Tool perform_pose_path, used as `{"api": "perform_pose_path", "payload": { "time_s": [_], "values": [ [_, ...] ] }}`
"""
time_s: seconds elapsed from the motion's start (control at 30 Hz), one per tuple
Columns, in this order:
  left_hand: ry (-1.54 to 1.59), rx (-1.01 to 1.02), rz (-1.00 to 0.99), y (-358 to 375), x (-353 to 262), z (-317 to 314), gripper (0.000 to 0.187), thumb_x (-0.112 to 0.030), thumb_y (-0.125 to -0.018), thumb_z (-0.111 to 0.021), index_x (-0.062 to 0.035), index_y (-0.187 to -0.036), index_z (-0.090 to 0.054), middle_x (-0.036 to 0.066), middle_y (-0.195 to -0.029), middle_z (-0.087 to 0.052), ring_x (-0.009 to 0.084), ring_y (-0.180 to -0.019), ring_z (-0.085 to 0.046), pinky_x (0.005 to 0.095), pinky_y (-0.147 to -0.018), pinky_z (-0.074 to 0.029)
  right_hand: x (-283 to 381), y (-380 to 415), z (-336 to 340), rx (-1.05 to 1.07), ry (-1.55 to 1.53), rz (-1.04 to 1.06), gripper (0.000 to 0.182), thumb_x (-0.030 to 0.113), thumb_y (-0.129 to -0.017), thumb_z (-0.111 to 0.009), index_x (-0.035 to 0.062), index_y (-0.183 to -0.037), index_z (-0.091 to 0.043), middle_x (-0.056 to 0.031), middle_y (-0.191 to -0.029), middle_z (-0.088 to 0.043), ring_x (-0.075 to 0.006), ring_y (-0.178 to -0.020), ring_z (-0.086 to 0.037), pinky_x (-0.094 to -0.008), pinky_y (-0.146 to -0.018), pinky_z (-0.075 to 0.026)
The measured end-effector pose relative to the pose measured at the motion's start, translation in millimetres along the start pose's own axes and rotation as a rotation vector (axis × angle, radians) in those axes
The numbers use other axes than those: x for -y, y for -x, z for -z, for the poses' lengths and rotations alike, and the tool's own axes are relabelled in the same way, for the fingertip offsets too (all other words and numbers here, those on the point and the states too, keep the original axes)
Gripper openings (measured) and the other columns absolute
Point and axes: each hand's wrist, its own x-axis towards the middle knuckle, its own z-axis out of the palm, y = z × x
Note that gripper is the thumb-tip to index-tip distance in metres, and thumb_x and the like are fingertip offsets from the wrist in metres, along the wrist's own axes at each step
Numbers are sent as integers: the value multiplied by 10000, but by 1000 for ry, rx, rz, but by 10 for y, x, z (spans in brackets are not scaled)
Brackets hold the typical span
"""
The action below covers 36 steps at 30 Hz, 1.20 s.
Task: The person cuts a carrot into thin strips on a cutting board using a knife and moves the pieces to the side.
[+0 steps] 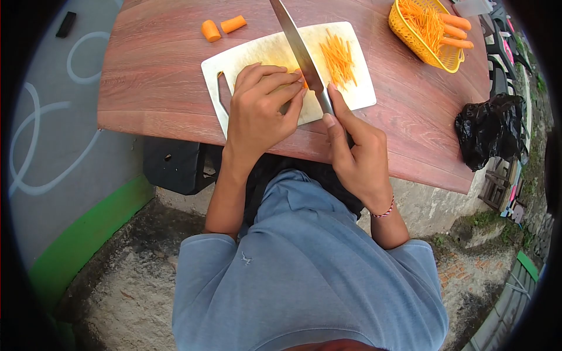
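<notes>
My right hand (362,153) is wrapped round the handle of a large kitchen knife (300,51). The blade points away from me, over the white cutting board (358,88). Fingertips of my left hand (263,105) press down on a carrot piece (304,81), right beside the blade. Most of that piece is hidden by the fingers and the knife. To the right of the knife, a pile of thin carrot strips (338,58) lies on the board. Beyond the board's far left edge, two peeled carrot chunks (211,31) rest on the table.
A yellow plastic basket (414,40) at the far right of the wooden table (158,82) holds shredded carrot and several whole carrots (453,32). At the table's right edge is a black plastic bag (490,127). A black stool (170,165) stands under the near left edge.
</notes>
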Motion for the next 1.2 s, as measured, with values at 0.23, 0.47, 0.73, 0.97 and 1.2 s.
{"api": "perform_pose_path", "payload": {
  "time_s": [0.23,0.47,0.73,0.97,1.2],
  "values": [
    [1,2,2,-3,-17,17,168,-22,-788,-829,-22,-955,-842,71,-1021,-820,261,-1032,-740,430,-985,-553,-3,81,-37,-24,23,45,450,51,-1023,-674,9,-1469,-635,-243,-807,-657,-375,-685,-694,-419,-669,-541],
    [-32,18,-9,-11,-24,29,173,-18,-793,-821,-24,-965,-843,90,-1013,-822,271,-1033,-753,460,-993,-556,25,178,-119,-25,206,88,526,50,-1009,-687,26,-1524,-584,-186,-756,-635,-340,-636,-667,-431,-606,-523],
    [-42,23,-24,-18,-20,39,153,-20,-775,-823,-22,-927,-832,91,-985,-813,280,-1028,-751,462,-983,-559,35,184,-269,-12,381,72,574,63,-1005,-696,57,-1560,-549,-161,-745,-638,-344,-614,-653,-471,-586,-503],
    [-6,11,-2,2,-7,13,156,-60,-798,-822,-30,-950,-843,57,-1021,-819,242,-1028,-731,441,-1009,-530,-85,-273,-256,-61,240,128,489,137,-1025,-652,13,-1494,-594,-214,-749,-674,-398,-637,-692,-493,-596,-547],
    [-14,-1,0,14,-2,-2,151,-59,-800,-830,-34,-948,-843,54,-1023,-820,241,-1030,-735,455,-1022,-529,-34,-210,-50,-55,56,9,430,117,-1037,-665,-2,-1449,-643,-261,-775,-664,-397,-692,-707,-439,-651,-536]
  ]
}}
